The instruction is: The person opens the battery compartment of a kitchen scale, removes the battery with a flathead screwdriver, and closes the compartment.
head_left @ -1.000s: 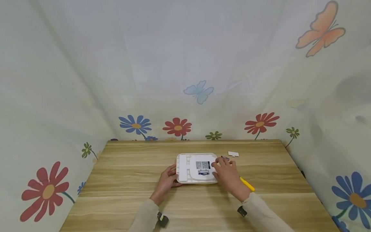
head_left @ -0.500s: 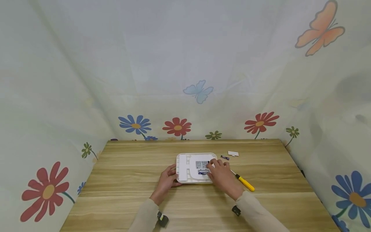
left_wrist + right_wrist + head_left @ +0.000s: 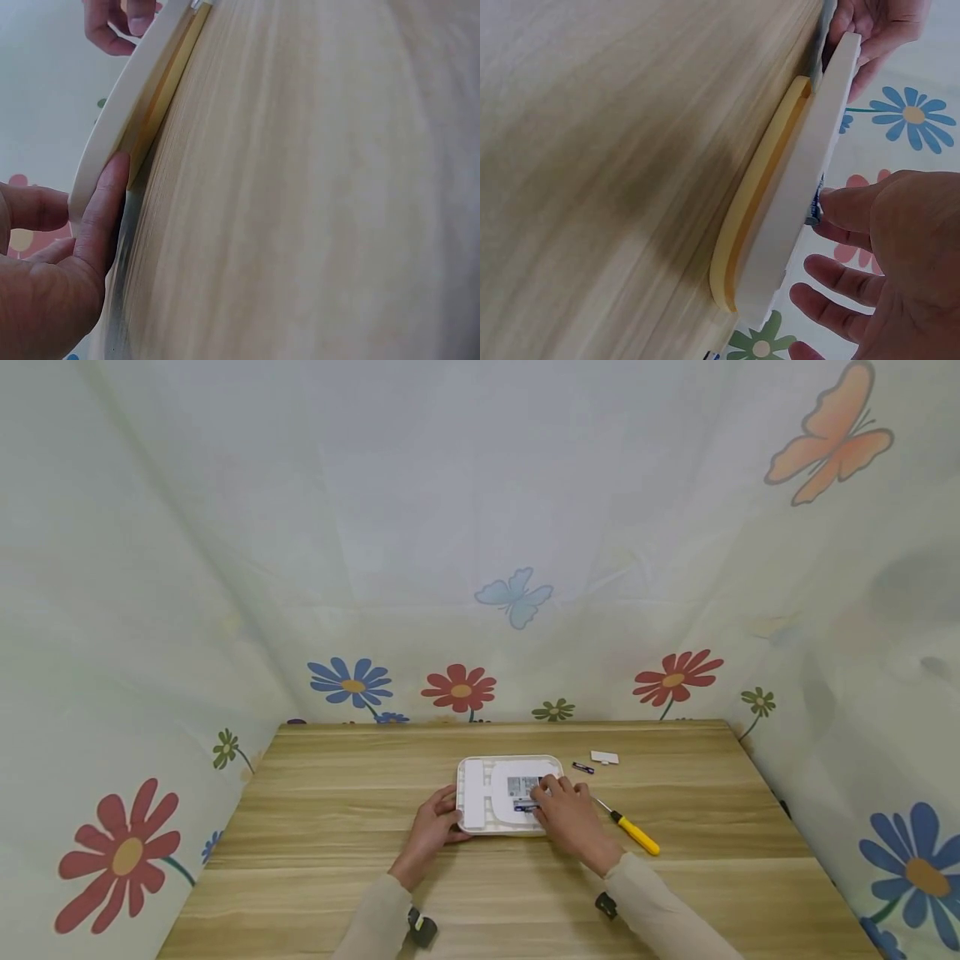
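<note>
A white plastic device (image 3: 474, 793) with a yellow layer beneath it lies on the table, its labelled side and battery compartment upward. My left hand (image 3: 433, 818) grips its left edge, fingers above and below the rim in the left wrist view. Over the right part of the device, my right hand (image 3: 572, 814) has its thumb and a finger at one end of a blue battery (image 3: 815, 204). That battery stands partly out of the compartment in the right wrist view, and the thumb and finger pinch it. The other right fingers are loosely bent, and the far battery end is hidden from the right wrist view.
A second battery (image 3: 582, 767) lies right of the device, near a small white cover (image 3: 603, 757). Nearer me on the right lies a screwdriver (image 3: 637, 833) with a yellow handle. A flower-printed curtain (image 3: 405, 610) rises behind the wooden table (image 3: 337, 777).
My right hand has moved left from the device's right edge onto the battery in the compartment, baring the loose battery and screwdriver shaft. The left hand and device have stayed still.
</note>
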The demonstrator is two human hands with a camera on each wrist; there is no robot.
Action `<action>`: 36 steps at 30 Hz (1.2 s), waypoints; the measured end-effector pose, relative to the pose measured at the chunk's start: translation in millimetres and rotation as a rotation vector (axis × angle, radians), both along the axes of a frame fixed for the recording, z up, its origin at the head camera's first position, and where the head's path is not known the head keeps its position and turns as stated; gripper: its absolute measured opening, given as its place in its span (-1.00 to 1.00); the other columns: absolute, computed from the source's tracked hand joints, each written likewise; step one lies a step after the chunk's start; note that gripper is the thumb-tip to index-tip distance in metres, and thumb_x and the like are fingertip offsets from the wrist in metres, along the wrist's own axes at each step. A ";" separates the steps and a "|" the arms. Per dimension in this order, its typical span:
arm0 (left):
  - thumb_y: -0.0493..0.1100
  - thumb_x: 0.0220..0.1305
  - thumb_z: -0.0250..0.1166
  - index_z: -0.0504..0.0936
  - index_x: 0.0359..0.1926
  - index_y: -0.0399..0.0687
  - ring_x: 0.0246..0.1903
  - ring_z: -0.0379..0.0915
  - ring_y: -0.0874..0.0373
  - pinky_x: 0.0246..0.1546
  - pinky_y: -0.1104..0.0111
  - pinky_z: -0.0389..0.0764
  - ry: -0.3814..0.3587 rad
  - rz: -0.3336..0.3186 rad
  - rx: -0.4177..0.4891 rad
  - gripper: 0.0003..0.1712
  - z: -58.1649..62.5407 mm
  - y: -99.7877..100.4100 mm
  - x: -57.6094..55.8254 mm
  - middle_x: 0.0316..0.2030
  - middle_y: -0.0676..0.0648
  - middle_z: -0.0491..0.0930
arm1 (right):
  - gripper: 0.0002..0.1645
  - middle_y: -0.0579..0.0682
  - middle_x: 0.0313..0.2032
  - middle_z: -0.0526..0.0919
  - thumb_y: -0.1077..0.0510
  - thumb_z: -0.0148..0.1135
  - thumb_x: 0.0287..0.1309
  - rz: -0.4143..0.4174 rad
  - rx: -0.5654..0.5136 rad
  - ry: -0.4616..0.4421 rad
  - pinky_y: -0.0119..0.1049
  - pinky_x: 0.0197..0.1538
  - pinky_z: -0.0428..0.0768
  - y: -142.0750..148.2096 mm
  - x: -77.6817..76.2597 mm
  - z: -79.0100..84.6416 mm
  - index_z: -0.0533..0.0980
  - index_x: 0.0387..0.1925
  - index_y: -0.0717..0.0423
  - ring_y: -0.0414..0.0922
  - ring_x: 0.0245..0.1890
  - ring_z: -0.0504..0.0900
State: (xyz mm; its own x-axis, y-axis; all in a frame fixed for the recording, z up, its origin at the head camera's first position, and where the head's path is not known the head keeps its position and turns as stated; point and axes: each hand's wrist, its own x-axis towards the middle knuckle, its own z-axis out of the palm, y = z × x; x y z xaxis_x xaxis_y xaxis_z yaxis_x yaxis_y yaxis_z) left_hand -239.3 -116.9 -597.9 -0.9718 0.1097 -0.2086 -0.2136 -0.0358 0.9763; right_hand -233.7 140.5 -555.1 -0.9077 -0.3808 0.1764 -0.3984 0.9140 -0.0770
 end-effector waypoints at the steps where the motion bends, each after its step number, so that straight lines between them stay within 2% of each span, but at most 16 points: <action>1: -0.39 0.37 0.02 0.16 0.46 -0.22 -0.20 0.60 0.07 -0.23 0.19 0.78 0.002 -0.001 0.000 -0.35 0.0 -0.1 0.1 0.23 -0.46 0.36 | -0.72 0.00 0.02 0.55 -0.04 0.23 0.29 -0.003 0.001 -0.002 0.12 0.07 0.51 -0.1 -0.6 -1.3 0.56 -0.02 -0.06 0.03 0.03 0.51; 7: -0.39 0.38 0.03 0.17 0.46 -0.20 -0.21 0.60 0.08 -0.23 0.20 0.78 -0.001 0.001 -0.001 -0.35 0.2 0.2 0.0 0.22 -0.44 0.38 | -0.75 -0.02 -0.01 0.55 -0.03 0.21 0.32 -0.009 0.004 -0.021 0.12 0.05 0.51 -0.2 -3.0 -7.2 0.57 -0.05 -0.07 0.02 0.01 0.50; 15: -0.39 0.37 0.03 0.17 0.46 -0.20 -0.19 0.61 0.07 -0.23 0.19 0.78 0.002 0.005 0.003 -0.35 1.8 0.6 0.1 0.23 -0.44 0.38 | -0.83 -0.05 -0.08 0.54 -0.01 0.18 0.34 -0.009 0.000 -0.020 0.11 0.05 0.51 -1.6 -4.7 -6.6 0.59 -0.12 -0.11 0.01 -0.02 0.49; 23: -0.39 0.38 0.01 0.16 0.46 -0.22 -0.17 0.60 0.07 -0.22 0.18 0.78 0.005 -0.004 0.008 -0.36 0.3 1.0 -0.7 0.23 -0.44 0.37 | -0.84 -0.03 -0.06 0.55 0.01 0.18 0.34 -0.023 -0.027 -0.041 0.12 0.07 0.49 -2.9 -4.9 -6.0 0.58 -0.12 -0.08 0.02 -0.01 0.48; 36: -0.40 0.38 0.01 0.16 0.46 -0.23 -0.15 0.60 0.06 -0.22 0.17 0.78 0.004 0.005 0.006 -0.36 0.6 0.5 1.1 0.24 -0.45 0.37 | -0.90 -0.06 -0.08 0.51 0.08 0.16 0.35 -0.018 -0.041 0.052 0.09 0.04 0.49 0.5 -0.7 18.7 0.58 -0.18 -0.07 0.01 -0.01 0.49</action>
State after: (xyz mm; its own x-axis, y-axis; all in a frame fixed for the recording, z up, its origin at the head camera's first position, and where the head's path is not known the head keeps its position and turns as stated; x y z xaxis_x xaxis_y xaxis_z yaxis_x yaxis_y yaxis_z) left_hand -238.1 -116.3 -597.3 -0.9733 0.1059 -0.2039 -0.2093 -0.0427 0.9769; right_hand -234.4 141.0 -536.4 -0.9035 -0.3558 0.2389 -0.3863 0.9176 -0.0943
